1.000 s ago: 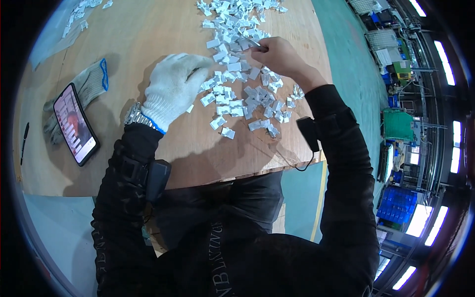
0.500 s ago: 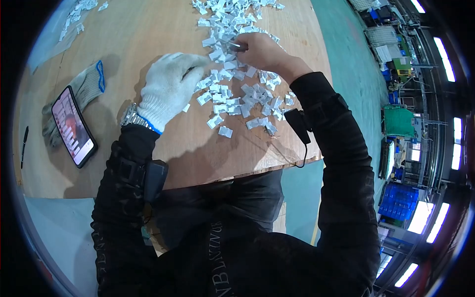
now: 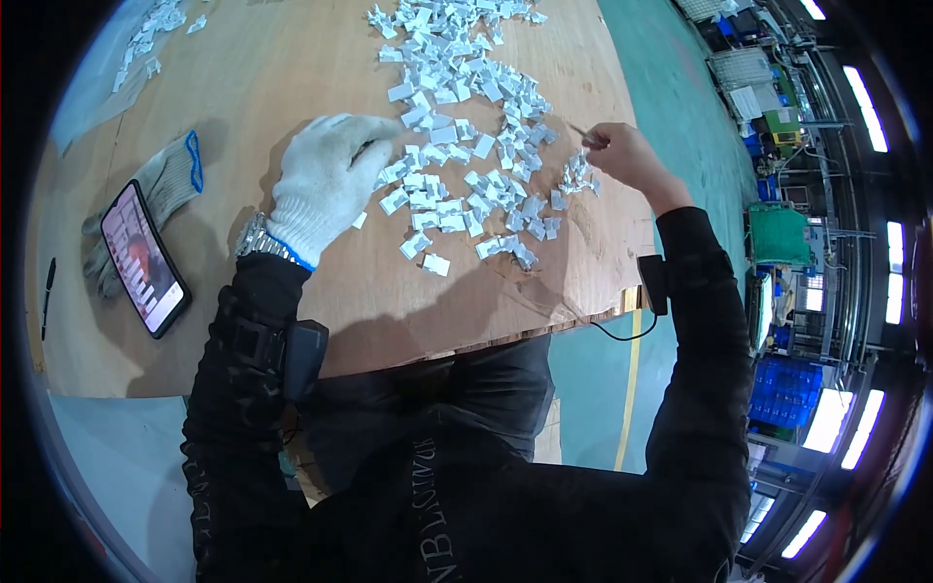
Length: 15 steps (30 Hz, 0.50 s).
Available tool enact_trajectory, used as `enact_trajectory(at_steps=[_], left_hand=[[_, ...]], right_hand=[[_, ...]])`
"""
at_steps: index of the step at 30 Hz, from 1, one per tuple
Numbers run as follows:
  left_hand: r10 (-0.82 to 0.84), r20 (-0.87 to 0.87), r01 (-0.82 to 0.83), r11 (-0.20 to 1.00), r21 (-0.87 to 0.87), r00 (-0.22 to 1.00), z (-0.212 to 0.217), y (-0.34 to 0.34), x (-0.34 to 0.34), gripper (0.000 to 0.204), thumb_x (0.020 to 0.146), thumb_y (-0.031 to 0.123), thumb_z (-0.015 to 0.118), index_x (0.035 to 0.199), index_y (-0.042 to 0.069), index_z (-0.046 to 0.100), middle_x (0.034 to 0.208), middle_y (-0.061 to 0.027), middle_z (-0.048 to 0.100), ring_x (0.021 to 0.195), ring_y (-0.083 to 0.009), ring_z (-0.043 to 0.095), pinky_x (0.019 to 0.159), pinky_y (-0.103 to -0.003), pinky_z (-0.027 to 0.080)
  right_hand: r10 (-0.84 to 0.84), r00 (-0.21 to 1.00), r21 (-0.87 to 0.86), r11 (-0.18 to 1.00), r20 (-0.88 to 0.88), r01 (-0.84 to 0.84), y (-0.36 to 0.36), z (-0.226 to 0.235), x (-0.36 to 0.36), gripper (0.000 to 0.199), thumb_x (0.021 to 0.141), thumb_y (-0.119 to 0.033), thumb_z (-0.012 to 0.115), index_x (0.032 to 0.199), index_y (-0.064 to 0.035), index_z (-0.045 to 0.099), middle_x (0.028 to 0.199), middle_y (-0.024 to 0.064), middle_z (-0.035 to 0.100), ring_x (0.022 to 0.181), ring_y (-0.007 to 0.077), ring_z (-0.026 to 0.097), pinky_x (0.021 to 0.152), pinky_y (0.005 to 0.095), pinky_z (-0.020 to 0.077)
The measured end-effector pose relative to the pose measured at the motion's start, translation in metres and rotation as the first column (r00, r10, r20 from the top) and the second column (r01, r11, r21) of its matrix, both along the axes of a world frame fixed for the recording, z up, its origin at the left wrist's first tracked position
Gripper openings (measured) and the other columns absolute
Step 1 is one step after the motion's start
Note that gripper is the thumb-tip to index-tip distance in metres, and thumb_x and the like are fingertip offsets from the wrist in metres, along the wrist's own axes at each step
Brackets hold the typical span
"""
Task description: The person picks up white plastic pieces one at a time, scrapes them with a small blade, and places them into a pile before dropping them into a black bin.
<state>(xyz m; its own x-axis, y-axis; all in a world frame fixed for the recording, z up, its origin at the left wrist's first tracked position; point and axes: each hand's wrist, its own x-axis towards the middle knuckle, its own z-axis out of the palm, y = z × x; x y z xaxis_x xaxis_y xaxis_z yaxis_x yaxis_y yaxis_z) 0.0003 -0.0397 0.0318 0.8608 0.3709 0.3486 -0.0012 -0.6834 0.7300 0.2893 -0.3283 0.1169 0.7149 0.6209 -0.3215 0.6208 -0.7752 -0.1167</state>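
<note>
Small silvery-white, rectangular bent pieces (image 3: 443,135), apparently metal, lie in a long loose spread between the hands on the pale plywood table (image 3: 428,309), running from just right of the left hand to well beyond both. Change noted: the bare right hand (image 3: 627,155), over the spread half a second ago, is now off to its right side, above bare wood; its fingers are closed around a slim, partly hidden stick-like object (image 3: 581,133), kind not determinable. Just below-left of these fingers sits a separate small cluster of crumpled-looking silvery bits (image 3: 579,175), now in full view. Left hand (image 3: 328,163), in a white knitted glove, has hardly moved: fingers curled, thumb near them, at the spread's left edge; cannot tell whether it grips a piece. Judgement: the shift leaves the main spread uncovered on the right, and the work appears to rest with the right hand, the left staying put.
</note>
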Motion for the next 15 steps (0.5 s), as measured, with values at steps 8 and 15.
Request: enact_trajectory(at_steps=[8,15], left_hand=[[0.011,0.021,-0.011,1.000,-0.007,1.000,-0.004,0.000,-0.001,0.023,0.096,0.022,0.064,0.109,0.007,0.077,0.102,-0.0126,0.075,0.099,-0.0320,0.070,0.088,-0.042,0.055],[0.007,0.032,-0.007,1.000,0.018,0.999,-0.005,0.001,0.000,0.018,0.094,0.012,0.066,0.108,0.005,0.076,0.103,-0.0128,0.075,0.098,-0.0299,0.071,0.088,-0.039,0.055]], right_hand=[[0.054,0.998,0.322,0.946,-0.045,-0.036,0.072,-0.033,-0.084,0.029,0.089,-0.022,0.078,0.108,-0.0007,0.074,0.083,0.0095,0.070,0.073,0.0179,0.062,0.071,0.0350,0.0518],[0.177,0.974,0.338,0.916,0.143,-0.216,0.070,-0.041,-0.099,0.025,0.089,-0.018,0.077,0.108,-0.0026,0.075,0.084,0.0136,0.069,0.072,0.0253,0.066,0.068,0.0356,0.0531]])
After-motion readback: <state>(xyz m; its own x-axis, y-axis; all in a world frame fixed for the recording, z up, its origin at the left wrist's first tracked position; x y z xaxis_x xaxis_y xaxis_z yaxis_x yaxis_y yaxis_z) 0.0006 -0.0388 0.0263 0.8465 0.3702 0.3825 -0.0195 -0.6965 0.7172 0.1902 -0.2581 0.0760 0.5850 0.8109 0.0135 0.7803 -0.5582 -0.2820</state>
